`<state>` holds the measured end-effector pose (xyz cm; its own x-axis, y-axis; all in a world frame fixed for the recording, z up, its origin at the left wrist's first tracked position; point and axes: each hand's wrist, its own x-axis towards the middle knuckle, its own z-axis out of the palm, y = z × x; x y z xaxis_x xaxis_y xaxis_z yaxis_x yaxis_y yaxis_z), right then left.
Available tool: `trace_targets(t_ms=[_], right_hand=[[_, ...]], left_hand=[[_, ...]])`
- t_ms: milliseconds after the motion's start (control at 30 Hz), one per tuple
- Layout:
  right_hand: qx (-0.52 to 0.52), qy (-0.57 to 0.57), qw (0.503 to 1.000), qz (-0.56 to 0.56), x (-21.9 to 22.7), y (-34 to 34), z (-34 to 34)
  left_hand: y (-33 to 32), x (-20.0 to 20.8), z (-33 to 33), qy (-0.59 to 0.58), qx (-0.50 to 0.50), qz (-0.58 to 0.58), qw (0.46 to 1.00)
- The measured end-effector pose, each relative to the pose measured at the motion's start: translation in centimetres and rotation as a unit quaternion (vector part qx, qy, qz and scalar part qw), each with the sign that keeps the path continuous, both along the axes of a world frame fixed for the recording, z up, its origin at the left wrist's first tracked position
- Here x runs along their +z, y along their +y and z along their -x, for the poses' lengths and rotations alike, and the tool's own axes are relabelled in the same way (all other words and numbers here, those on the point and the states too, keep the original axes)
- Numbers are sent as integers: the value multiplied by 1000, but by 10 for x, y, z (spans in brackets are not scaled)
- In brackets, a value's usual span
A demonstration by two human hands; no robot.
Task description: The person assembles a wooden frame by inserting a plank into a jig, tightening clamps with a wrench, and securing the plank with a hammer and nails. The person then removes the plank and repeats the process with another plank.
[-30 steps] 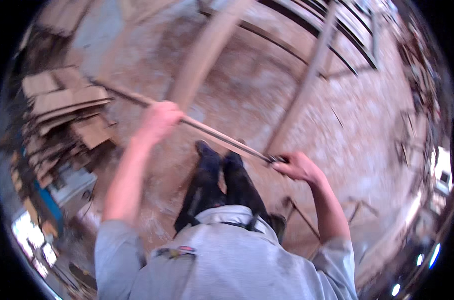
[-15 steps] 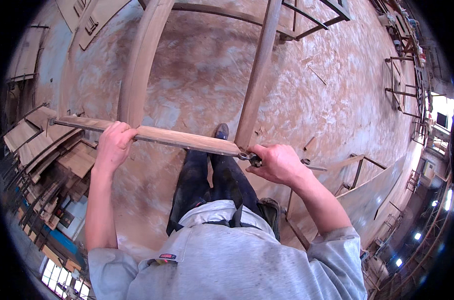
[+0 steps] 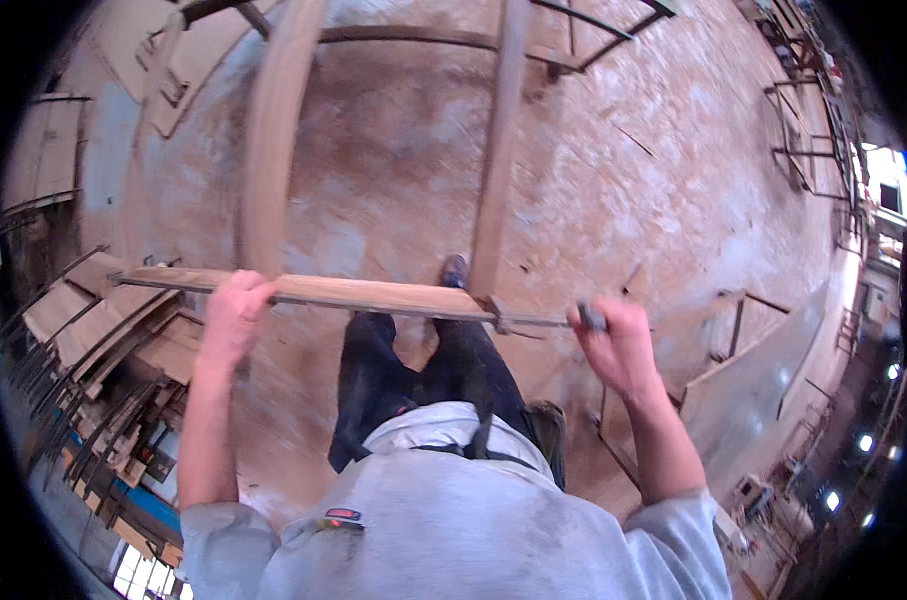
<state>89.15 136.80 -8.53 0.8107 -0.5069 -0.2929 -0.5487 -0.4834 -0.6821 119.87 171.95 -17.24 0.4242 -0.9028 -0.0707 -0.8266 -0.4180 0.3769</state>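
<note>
A wooden crosspiece lies across in front of me, where two long wooden beams, a left one and a right one, meet it. A long metal bar clamp runs along its near side and past its right end. One jaw stands by the crosspiece's left end, another at its right end. My left hand is closed round the crosspiece and the bar, by the left beam. My right hand, slightly blurred, is closed round a dark part of the clamp, apart from the crosspiece.
Wooden panels and pieces are stacked on the left among several metal bars. A dark metal frame stands at the far right. A pale board leans on the right. Scraps lie on the dusty floor.
My right hand has moved right, away from the crosspiece's end, along the clamp. The left hand keeps its hold. The crosspiece and beams sit slightly lower in view.
</note>
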Motion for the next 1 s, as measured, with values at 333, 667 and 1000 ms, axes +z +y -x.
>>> trace_targets(t_ms=[333,667,1000], right_hand=[[-395,-18,874,-282,-77,166,-4],[-512,-59,768,-379,-87,197,-99],[-575,-2,722,-384,-80,203,-133]], left_hand=[[5,-43,-6,-14,-62,98,993],[11,-44,-11,25,-89,83,992],[14,-52,-15,96,-91,96,987]])
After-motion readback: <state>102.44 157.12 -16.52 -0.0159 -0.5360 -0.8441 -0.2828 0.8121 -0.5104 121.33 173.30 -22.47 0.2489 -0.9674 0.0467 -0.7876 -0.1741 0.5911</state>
